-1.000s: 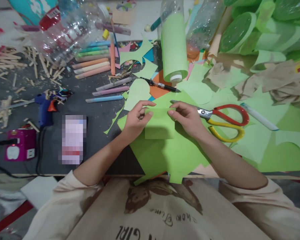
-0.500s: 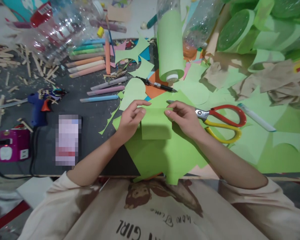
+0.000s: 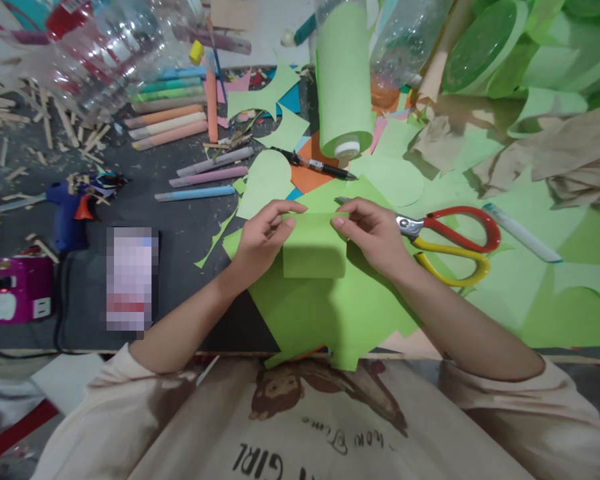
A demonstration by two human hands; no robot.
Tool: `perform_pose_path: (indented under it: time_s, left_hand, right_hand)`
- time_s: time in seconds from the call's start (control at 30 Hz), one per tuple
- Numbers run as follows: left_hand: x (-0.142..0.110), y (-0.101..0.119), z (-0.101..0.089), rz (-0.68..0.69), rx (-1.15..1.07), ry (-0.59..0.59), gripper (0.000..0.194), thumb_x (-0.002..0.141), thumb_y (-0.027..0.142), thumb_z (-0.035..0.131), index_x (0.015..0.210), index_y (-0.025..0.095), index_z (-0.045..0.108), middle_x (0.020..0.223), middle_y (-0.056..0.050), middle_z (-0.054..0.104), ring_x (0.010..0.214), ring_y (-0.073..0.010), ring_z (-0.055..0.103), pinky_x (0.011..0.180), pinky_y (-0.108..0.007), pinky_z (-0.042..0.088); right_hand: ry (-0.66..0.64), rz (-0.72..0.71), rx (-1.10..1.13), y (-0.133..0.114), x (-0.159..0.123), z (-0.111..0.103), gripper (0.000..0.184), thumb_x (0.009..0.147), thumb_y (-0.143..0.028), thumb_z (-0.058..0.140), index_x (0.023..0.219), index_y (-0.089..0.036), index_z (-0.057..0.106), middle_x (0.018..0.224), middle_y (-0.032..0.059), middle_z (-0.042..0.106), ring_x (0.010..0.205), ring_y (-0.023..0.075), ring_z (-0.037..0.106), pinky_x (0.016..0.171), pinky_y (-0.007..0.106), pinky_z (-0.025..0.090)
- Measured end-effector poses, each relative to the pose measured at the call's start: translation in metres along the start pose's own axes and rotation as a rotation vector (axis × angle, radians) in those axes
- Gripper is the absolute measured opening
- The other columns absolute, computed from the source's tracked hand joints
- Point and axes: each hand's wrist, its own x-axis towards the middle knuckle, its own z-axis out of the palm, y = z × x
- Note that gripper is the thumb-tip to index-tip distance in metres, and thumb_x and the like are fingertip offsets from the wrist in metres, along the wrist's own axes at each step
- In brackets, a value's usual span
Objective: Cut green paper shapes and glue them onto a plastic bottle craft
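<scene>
A small piece of light green paper (image 3: 315, 250) is held by its upper edge between my two hands. My left hand (image 3: 265, 237) pinches its left top corner with thumb and fingers. At the right top corner, my right hand (image 3: 370, 230) grips it the same way. Beneath lies a larger bright green sheet (image 3: 300, 313). Scissors (image 3: 460, 230) with one red and one yellow handle lie beside my right hand, their blades partly hidden under it. A black pen (image 3: 325, 167) rests just beyond the paper.
A bottle wrapped in green paper (image 3: 344, 80) lies beyond the pen. On the left are a phone (image 3: 130, 280), a blue glue gun (image 3: 69, 217), a purple power block (image 3: 23, 290) and several markers (image 3: 175, 127). Crumpled brown paper (image 3: 455, 147) sits at the right.
The view has shifted slightly. My hands stay at the paper's upper corners, and its top edge looks a little more curled toward me.
</scene>
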Motion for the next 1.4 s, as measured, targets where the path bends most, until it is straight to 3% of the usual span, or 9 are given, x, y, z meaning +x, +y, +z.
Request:
perform_pose_path:
  time_s: [0.13,0.27,0.37,0.63,0.83,1.13,1.4]
  left_hand:
    - [0.0,-0.0006,-0.0003,0.014,0.02,0.012,0.016,0.087,0.03,0.058,0.095,0.023,0.069,0.05,0.008,0.024,0.044,-0.0097,0.018,0.045,-0.026,0.017]
    - [0.0001,-0.0005,-0.0005,0.02,0.045,0.019,0.019,0.086,0.03,0.059,0.095,0.022,0.072,0.059,0.004,0.047,0.048,-0.0092,0.028,0.048,-0.025,0.024]
    - [-0.0001,-0.0002,-0.0013,0.018,0.066,0.023,0.021,0.086,0.028,0.056,0.095,0.021,0.073,0.065,0.003,0.054,0.05,-0.0091,0.03,0.049,-0.025,0.027]
    - [-0.0002,0.0015,-0.0028,0.038,0.046,-0.009,0.019,0.088,0.03,0.056,0.095,0.021,0.071,0.057,0.005,0.042,0.047,-0.0093,0.022,0.047,-0.026,0.022]
    - [-0.0004,-0.0002,-0.0015,-0.001,-0.037,-0.017,0.019,0.089,0.031,0.056,0.103,0.022,0.065,0.051,0.009,0.021,0.045,-0.0104,0.016,0.047,-0.026,0.018]
    - [0.0003,0.0004,-0.0017,0.025,0.005,-0.029,0.021,0.087,0.026,0.053,0.102,0.018,0.067,0.051,0.01,0.021,0.044,-0.0092,0.015,0.045,-0.025,0.015]
    - [0.0011,-0.0003,-0.0005,0.03,0.075,-0.002,0.022,0.086,0.024,0.053,0.098,0.02,0.071,0.054,0.007,0.032,0.046,-0.0093,0.024,0.045,-0.024,0.022]
  right_hand:
    - [-0.005,0.008,-0.013,-0.0011,-0.0001,-0.0002,0.044,0.074,-0.065,0.071,0.071,-0.023,0.058,0.052,-0.006,0.046,0.046,0.0091,0.041,0.044,0.025,0.034]
    - [-0.016,0.01,-0.001,-0.0025,-0.0002,0.0001,0.046,0.074,-0.067,0.07,0.07,-0.022,0.057,0.051,-0.0063,0.044,0.045,0.0086,0.04,0.043,0.025,0.033]
    - [-0.029,0.024,-0.007,-0.0035,0.0001,0.0003,0.047,0.074,-0.068,0.068,0.07,-0.022,0.056,0.051,-0.0064,0.044,0.044,0.0081,0.04,0.043,0.025,0.031]
    - [-0.031,0.02,0.008,-0.0011,0.0004,-0.0003,0.044,0.075,-0.065,0.07,0.072,-0.023,0.057,0.052,-0.0065,0.044,0.045,0.0085,0.041,0.043,0.024,0.031]
    - [-0.025,0.02,0.003,-0.001,0.0004,-0.0008,0.044,0.075,-0.064,0.07,0.072,-0.022,0.057,0.053,-0.0058,0.045,0.045,0.0088,0.04,0.043,0.025,0.031]
    - [0.01,-0.031,0.022,0.0038,0.0002,0.0003,0.043,0.075,-0.062,0.072,0.07,-0.021,0.059,0.053,-0.006,0.046,0.046,0.0078,0.041,0.044,0.023,0.033]
    - [-0.003,-0.052,0.013,0.0031,0.0013,-0.0004,0.044,0.076,-0.063,0.07,0.07,-0.021,0.059,0.052,-0.0065,0.046,0.045,0.0077,0.041,0.043,0.024,0.032]
